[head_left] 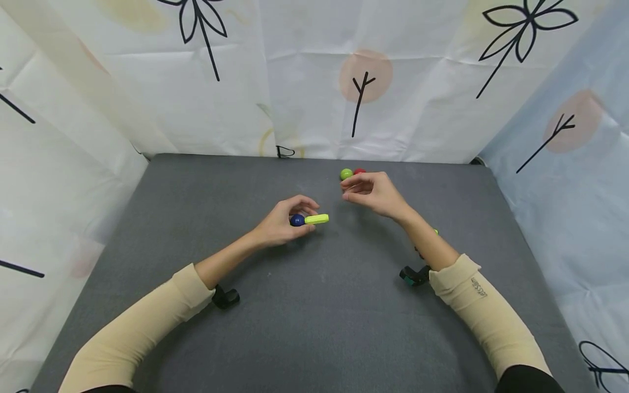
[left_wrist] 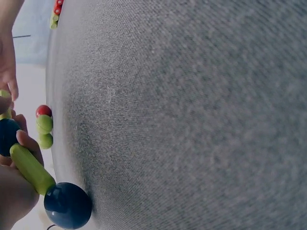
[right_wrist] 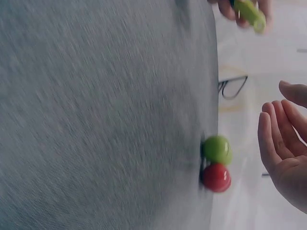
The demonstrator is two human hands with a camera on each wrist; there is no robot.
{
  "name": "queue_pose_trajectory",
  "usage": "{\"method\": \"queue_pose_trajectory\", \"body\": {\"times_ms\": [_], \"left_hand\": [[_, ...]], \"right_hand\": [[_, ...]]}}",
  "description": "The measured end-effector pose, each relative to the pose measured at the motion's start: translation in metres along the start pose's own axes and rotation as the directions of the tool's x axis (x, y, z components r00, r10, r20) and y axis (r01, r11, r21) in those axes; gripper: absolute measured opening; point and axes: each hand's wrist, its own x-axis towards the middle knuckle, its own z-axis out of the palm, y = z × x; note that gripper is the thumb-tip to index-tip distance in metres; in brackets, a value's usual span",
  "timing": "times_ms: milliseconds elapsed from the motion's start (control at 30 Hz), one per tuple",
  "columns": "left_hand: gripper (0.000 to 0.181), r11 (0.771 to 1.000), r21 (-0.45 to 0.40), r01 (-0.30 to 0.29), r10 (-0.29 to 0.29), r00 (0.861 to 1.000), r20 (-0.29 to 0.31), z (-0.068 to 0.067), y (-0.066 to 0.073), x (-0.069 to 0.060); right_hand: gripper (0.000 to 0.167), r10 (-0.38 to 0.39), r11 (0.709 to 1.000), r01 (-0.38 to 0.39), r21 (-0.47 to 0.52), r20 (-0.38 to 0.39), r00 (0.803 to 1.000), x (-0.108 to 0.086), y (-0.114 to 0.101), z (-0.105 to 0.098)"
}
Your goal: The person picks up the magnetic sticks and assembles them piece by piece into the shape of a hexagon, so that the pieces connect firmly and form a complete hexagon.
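Observation:
My left hand (head_left: 280, 222) grips a toy piece made of blue balls and yellow-green sticks, held over the grey table. In the head view one blue ball (head_left: 297, 220) sits between thumb and fingers, and a stick (head_left: 316, 219) points right from it. The left wrist view shows another stick (left_wrist: 32, 169) running down to a second, larger-looking blue ball (left_wrist: 68, 205). My right hand (head_left: 374, 194) is raised with fingers bent loosely and nothing in them. Just beyond it lie a green ball (head_left: 346, 174) and a red ball (head_left: 360, 171), the red one partly hidden.
The left wrist view shows two green balls (left_wrist: 44, 124) beside the red one. Farther off are small red and yellow-green pieces (left_wrist: 55, 12), mostly hidden by my right forearm in the head view. A printed white curtain (head_left: 304, 82) hangs behind the grey table (head_left: 314, 327).

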Motion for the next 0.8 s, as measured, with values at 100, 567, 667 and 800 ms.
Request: {"method": "queue_pose_trajectory", "body": {"times_ms": [100,567,667,800], "left_hand": [[0.048,1.0,-0.009,0.006,-0.006,1.0,-0.005,0.0,0.001,0.0],[0.049,1.0,-0.026,-0.003,0.002,1.0,-0.018,0.001,0.0,0.0],[0.05,1.0,-0.025,0.001,-0.001,1.0,-0.019,0.0,0.002,0.0],[0.051,1.0,-0.024,0.008,-0.008,1.0,-0.013,-0.001,0.004,0.001]], "right_hand": [[0.039,0.028,1.0,-0.028,-0.007,-0.02,0.999,0.007,0.008,-0.009],[0.049,0.126,0.979,-0.122,-0.162,0.018,0.992,0.026,0.038,-0.017],[0.047,0.113,0.973,-0.108,-0.206,0.009,0.994,0.027,0.037,-0.014],[0.042,0.089,0.958,-0.085,-0.272,0.003,0.996,0.028,0.039,-0.01]]}}
